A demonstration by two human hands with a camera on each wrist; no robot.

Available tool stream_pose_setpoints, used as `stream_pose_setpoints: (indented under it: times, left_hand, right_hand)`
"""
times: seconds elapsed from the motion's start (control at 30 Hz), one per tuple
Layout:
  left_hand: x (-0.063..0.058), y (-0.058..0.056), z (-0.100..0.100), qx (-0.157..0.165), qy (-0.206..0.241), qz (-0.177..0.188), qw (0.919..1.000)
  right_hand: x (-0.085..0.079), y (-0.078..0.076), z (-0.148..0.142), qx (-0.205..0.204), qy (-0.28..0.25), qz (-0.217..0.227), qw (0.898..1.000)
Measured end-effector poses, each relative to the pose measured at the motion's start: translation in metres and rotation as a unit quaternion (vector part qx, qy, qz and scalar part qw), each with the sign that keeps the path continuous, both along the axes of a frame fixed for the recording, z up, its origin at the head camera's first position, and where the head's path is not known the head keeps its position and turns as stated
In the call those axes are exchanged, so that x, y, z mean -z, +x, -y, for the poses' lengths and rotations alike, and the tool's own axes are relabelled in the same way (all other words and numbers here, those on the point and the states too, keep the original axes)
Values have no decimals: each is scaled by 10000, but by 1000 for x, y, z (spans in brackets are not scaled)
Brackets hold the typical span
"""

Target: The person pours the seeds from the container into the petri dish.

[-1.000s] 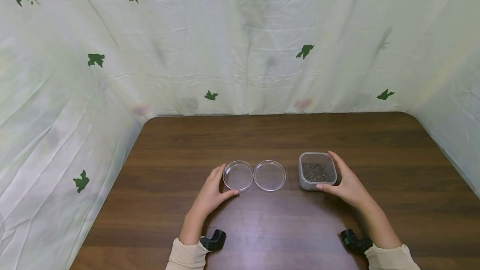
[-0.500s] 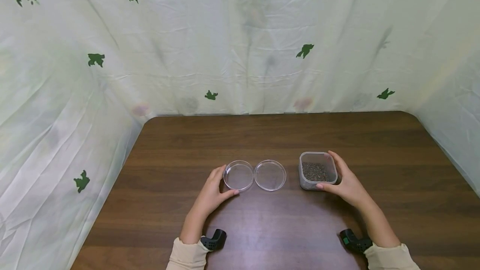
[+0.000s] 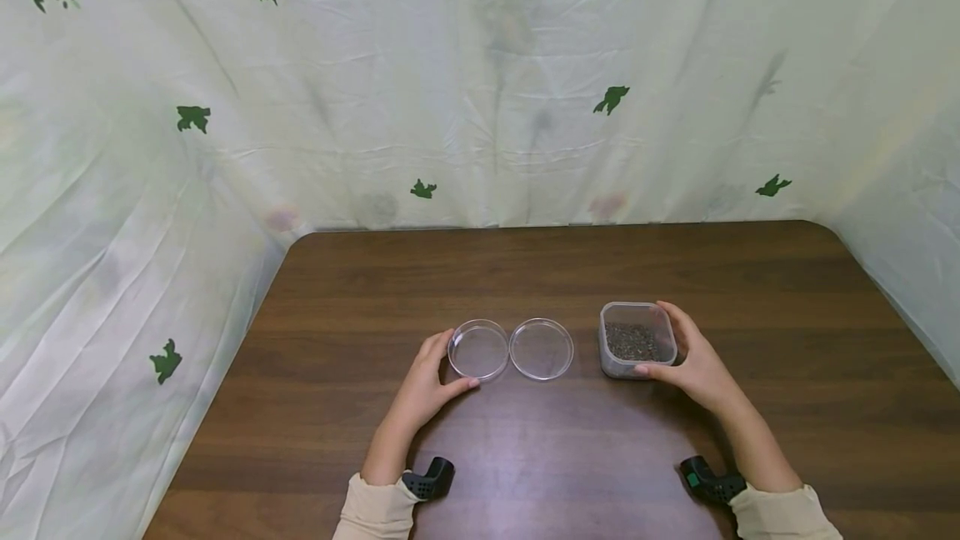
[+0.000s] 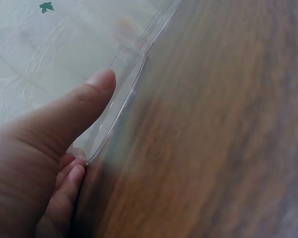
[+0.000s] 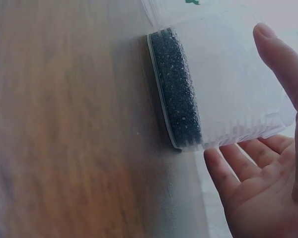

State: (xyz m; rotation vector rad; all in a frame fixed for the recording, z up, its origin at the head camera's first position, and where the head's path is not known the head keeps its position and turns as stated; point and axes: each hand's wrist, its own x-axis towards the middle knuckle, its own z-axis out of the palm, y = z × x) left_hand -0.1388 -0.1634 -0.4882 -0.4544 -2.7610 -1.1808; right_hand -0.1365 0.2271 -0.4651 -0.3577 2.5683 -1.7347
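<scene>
My left hand (image 3: 422, 390) holds a shallow clear petri dish half (image 3: 478, 352) at its left side, thumb at the near rim and fingers behind. In the left wrist view the thumb (image 4: 89, 99) lies along the dish wall (image 4: 123, 94). A second clear dish half (image 3: 541, 350) sits right beside the first. To the right, my right hand (image 3: 701, 372) holds a clear plastic tub (image 3: 621, 369), thumb at the near side and fingers at the far right corner. Dark grains (image 5: 176, 89) form a layer in the tub's bottom, seen through its wall in the right wrist view.
Everything stands on a brown wood-grain table (image 3: 525, 273). A pale curtain (image 3: 465, 107) with green leaf and bird shapes surrounds its back and sides. Black wrist cameras hang at the left cuff (image 3: 375, 508) and right cuff (image 3: 783, 513).
</scene>
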Motion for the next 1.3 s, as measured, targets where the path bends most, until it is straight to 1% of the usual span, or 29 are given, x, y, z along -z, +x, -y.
stream_pose_setpoints:
  times: [0.27, 0.4, 0.6, 0.73, 0.9, 1.07, 1.3]
  left_hand:
    - [0, 0, 0, 12, 24, 17, 10000]
    - [0, 0, 0, 51, 32, -53, 10000]
    - [-1, 1, 0, 58, 59, -15, 10000]
    - [-1, 1, 0, 25, 53, 55, 10000]
    - [-1, 1, 0, -23, 44, 119, 9999]
    - [-1, 1, 0, -21, 62, 120, 9999]
    - [0, 1, 1, 10, 35, 52, 10000]
  right_hand:
    - [0, -1, -1, 179, -42, -201, 9996]
    - [-4, -1, 0, 235, -55, -253, 9994]
    - [-9, -3, 2, 311, -64, -330, 9990]
    - [-13, -6, 5, 369, 4, -425, 9984]
    - [-19, -9, 11, 366, -32, -525, 9979]
    - [-25, -14, 17, 366, -57, -618, 9974]
    - [-32, -21, 26, 496, 155, -795, 9955]
